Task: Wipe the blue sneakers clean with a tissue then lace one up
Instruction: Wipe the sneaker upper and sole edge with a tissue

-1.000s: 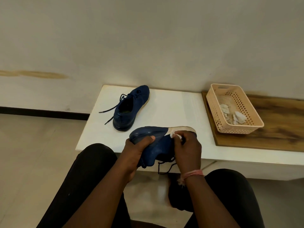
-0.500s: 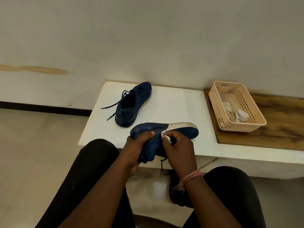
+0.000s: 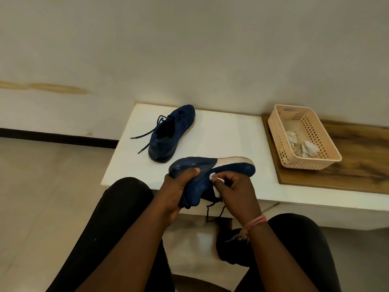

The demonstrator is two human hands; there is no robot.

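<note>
- A low white counter (image 3: 221, 142) is standing against a pale wall.
- The left hand (image 3: 176, 192) is gripping the heel of a sideways-tilted blue fabric sneaker (image 3: 212, 175).
- The right hand (image 3: 235, 190) is pinching a small white tissue (image 3: 215, 187) against it.

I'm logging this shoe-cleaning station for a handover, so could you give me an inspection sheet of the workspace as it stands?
Surface: low white table, its right part covered by a brown wooden board.
Job's things: one dark blue lace-up sneaker stands on the table, laces loose; the other blue sneaker with white sole edge is held on its side; small white tissue against it.
Clutter: peach perforated plastic basket on the board, holding crumpled used tissues.
Hands: left hand grips the held sneaker's heel end; right hand pinches the tissue.
Cables: nothing seen.
Surroundings: off-white wall, tiled floor, dark skirting.
</note>
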